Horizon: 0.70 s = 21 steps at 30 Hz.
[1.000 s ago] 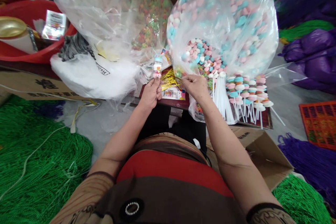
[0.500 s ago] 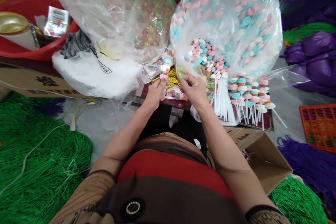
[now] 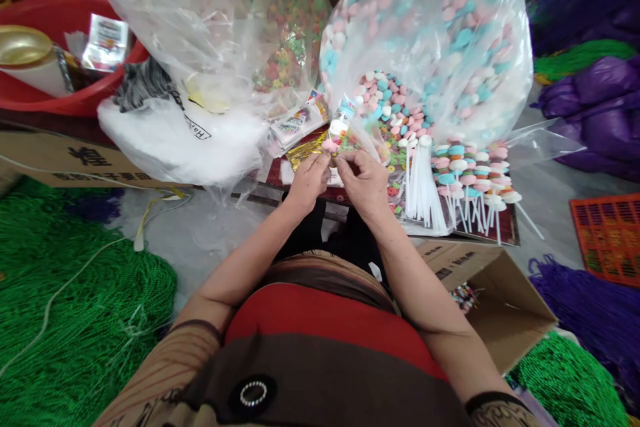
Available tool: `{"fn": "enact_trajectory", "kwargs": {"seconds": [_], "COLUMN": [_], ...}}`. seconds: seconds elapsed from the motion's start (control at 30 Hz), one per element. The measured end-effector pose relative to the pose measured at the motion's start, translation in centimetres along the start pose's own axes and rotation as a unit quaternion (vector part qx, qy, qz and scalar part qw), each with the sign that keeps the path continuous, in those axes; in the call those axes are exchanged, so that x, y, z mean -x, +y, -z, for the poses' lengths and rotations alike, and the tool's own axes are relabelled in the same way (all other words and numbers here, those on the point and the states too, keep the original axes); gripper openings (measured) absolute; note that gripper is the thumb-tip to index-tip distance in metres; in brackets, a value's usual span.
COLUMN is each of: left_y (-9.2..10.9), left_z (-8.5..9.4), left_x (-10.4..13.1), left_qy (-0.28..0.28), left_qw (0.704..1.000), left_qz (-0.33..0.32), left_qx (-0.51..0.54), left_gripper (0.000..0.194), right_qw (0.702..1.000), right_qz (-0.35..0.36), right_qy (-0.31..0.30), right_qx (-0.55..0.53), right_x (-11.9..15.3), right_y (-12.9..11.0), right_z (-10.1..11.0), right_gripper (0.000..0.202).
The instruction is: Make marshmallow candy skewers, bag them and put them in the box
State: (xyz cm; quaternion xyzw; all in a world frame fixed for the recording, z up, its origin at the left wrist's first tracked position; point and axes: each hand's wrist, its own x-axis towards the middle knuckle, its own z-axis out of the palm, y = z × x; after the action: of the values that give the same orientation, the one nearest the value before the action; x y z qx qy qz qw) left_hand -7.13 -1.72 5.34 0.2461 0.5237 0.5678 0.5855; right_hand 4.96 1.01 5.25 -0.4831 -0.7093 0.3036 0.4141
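Observation:
In my left hand (image 3: 311, 181) is a candy skewer (image 3: 339, 128) in a clear wrapper, pinched at its lower end and pointing away from me. Its sweets are blue, white and pink. The fingers of my right hand (image 3: 367, 181) are closed right beside that lower end, touching or nearly touching my left fingertips; what they pinch is too small to make out. Just beyond my left hand lies a pile of gold twist ties (image 3: 306, 150). Printed wrappers (image 3: 299, 123) are stacked behind it. To the right are white sticks (image 3: 423, 187) and finished candy skewers (image 3: 475, 173) in rows.
A large bag of pastel sweets (image 3: 390, 13) and a bag of ring-shaped sweets (image 3: 293, 40) stand at the back. At left are a white plastic bag (image 3: 200, 153) and a red basin (image 3: 107, 90). An open carton (image 3: 505, 310) sits below right, green cord bundles (image 3: 75, 293) at left.
My right hand has come left from beside the gold ties to the base of the wrapped skewer. My left hand has moved right with the skewer, so both hands now meet.

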Motion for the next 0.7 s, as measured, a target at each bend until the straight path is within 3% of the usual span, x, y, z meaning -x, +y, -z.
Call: {"fn": "enact_trajectory", "kwargs": {"seconds": [0.1,0.27,0.43,0.53,0.6,0.7], "left_y": [0.5,1.8,3.0,3.2,3.1,2.7], "left_z": [-0.4,-0.2,0.0,-0.3,-0.6,-1.2], "left_x": [0.5,1.3,2.2,2.6,2.6,2.7], "left_qy": [-0.054,-0.129,-0.244,-0.268,-0.257,-0.220], "left_qw": [0.997,0.984,0.941,0.923,0.924,0.938], "left_qz": [0.023,0.111,0.228,0.267,0.266,0.241], "left_qx": [0.054,0.062,0.057,0.075,0.095,0.116], "left_gripper": [0.036,0.041,0.049,0.055,0.056,0.054], "right_qw": [0.991,0.961,0.915,0.898,0.899,0.911], "right_qz": [-0.061,-0.120,-0.141,-0.142,-0.142,-0.139], "right_qy": [-0.005,-0.064,-0.139,-0.193,-0.182,-0.084], "right_qx": [-0.115,-0.240,-0.352,-0.369,-0.373,-0.379], "right_x": [0.3,0.4,0.6,0.9,1.0,1.1], "right_y": [0.3,0.8,0.9,1.1,1.4,1.8], "right_z": [0.5,1.4,2.7,3.0,2.7,1.5], "right_gripper": [0.027,0.036,0.044,0.048,0.042,0.032]}}
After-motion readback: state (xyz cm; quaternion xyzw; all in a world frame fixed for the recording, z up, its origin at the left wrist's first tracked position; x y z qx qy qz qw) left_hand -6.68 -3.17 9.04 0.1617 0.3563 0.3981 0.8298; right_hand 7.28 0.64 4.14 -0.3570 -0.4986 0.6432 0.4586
